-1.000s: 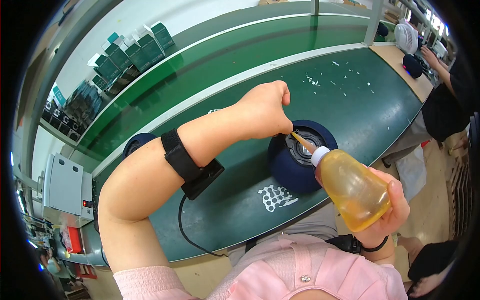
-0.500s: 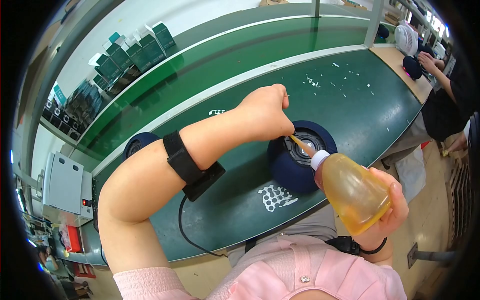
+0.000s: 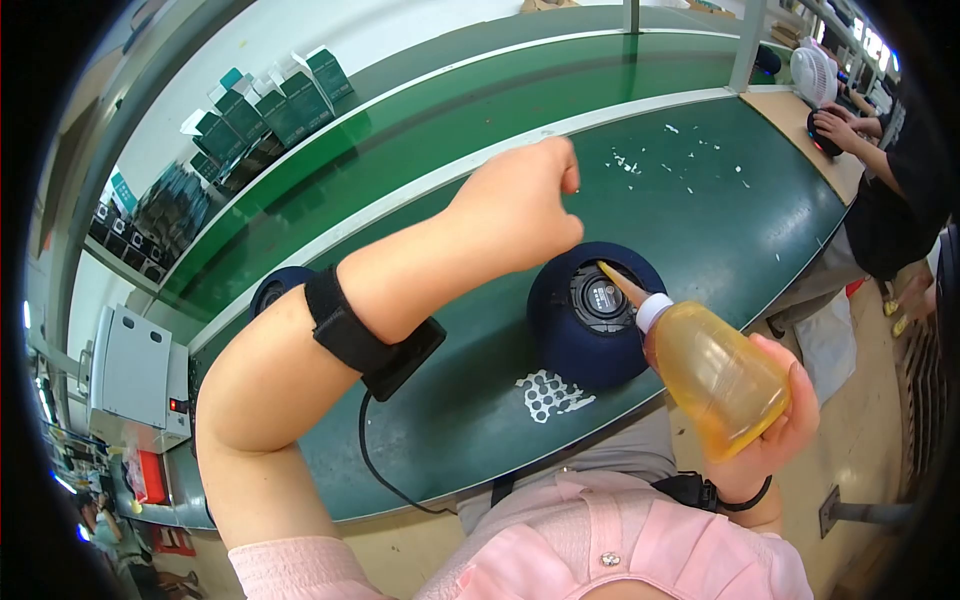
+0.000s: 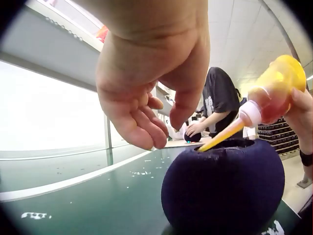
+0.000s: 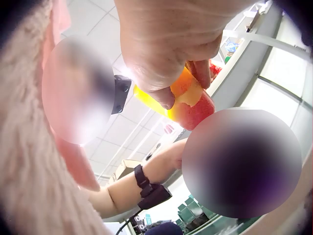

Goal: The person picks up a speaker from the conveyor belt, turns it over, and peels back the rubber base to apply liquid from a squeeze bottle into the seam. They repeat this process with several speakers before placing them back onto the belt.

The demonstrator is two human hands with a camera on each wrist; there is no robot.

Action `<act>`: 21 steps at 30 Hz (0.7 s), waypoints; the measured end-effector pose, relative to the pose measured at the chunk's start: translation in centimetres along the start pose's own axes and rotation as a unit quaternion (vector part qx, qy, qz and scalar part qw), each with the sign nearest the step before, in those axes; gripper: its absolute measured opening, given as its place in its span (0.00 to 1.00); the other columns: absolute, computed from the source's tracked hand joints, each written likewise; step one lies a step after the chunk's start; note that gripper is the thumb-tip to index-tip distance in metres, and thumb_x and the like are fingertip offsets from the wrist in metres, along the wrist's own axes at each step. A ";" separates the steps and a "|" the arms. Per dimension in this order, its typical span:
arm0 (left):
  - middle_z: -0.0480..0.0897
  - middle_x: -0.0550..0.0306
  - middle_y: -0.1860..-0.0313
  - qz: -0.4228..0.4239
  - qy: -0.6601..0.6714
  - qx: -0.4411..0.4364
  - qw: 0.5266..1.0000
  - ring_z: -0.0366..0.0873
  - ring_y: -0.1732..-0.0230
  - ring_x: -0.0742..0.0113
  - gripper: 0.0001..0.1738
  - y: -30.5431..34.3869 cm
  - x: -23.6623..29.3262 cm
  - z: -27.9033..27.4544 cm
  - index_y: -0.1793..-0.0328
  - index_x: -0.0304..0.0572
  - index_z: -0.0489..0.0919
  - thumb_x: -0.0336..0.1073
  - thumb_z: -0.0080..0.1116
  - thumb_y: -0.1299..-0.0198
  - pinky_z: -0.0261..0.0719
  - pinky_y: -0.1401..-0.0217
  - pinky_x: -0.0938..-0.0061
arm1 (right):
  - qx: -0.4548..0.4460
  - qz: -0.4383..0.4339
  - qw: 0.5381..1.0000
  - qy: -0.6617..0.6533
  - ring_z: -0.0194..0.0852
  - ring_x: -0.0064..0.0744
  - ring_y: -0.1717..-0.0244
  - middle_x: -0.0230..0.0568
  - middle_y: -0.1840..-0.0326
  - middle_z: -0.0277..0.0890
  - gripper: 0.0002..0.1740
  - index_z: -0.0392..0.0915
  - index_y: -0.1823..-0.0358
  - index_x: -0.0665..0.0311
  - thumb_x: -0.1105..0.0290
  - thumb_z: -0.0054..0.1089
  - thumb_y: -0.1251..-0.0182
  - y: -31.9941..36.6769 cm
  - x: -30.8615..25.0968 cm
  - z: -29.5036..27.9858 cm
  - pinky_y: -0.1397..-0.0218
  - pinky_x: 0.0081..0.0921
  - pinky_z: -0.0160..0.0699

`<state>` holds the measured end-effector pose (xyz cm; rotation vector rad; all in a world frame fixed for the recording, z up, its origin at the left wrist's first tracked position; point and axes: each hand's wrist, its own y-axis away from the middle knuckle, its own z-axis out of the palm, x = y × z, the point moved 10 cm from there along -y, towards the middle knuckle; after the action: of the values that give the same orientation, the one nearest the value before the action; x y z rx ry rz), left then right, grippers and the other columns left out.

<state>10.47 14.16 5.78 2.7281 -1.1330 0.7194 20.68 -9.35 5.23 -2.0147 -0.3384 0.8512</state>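
Observation:
My right hand [image 3: 785, 420] grips a squeeze bottle [image 3: 715, 375] of amber liquid, tilted with its long nozzle [image 3: 625, 283] pointing down. The nozzle tip is at the inner rim of a round dark blue body [image 3: 590, 345], whose open top shows a black ring and a round labelled plate. In the left wrist view, the tip overlaps the rim of the blue body [image 4: 222, 188]. My left hand [image 3: 525, 205] hovers above and behind it, fingers loosely curled around nothing, thumb apart from the fingers in the left wrist view.
A second dark blue round body [image 3: 283, 287] stands behind my left arm. White perforated scraps [image 3: 550, 395] lie on the green table [image 3: 470, 420]. Green boxes [image 3: 290, 100] stand at the back left. At right another person's hands [image 3: 835, 130] handle a dark round thing.
My left hand has lifted away from the blue body's rim. The nozzle tip has shifted right along the rim, and the bottle has moved slightly right with my right hand.

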 end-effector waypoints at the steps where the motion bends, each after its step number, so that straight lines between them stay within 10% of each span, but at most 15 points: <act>1: 0.80 0.50 0.73 0.053 0.024 0.024 0.998 0.79 0.71 0.61 0.16 -0.2 1.3 -0.7 0.62 0.35 0.69 0.27 0.60 0.57 0.76 0.67 0.70 | 0.000 0.000 1.000 0.000 0.70 0.47 0.44 0.59 0.40 0.63 0.52 0.47 0.32 0.60 0.79 0.74 0.55 0.1 0.0 0.1 0.42 0.38 0.74; 9: 0.79 0.50 0.72 0.283 -0.085 -0.176 0.939 0.79 0.65 0.52 0.13 -0.9 7.5 4.6 0.65 0.37 0.71 0.22 0.62 0.58 0.75 0.65 0.63 | -0.029 -0.041 0.999 -0.007 0.72 0.49 0.45 0.61 0.40 0.59 0.57 0.43 0.31 0.55 0.81 0.75 0.58 0.2 -0.9 0.7 0.46 0.38 0.79; 21: 0.80 0.49 0.74 0.212 -0.036 -0.135 0.967 0.79 0.69 0.54 0.19 -2.2 5.4 4.0 0.61 0.38 0.66 0.23 0.61 0.59 0.75 0.67 0.64 | -0.056 -0.048 0.997 -0.027 0.71 0.51 0.44 0.62 0.39 0.57 0.58 0.42 0.30 0.54 0.81 0.75 0.59 0.1 -1.4 1.0 0.45 0.39 0.79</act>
<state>16.80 11.19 4.87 2.3267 -1.7185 0.4619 18.98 -9.45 5.39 -2.0624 -0.5201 0.8438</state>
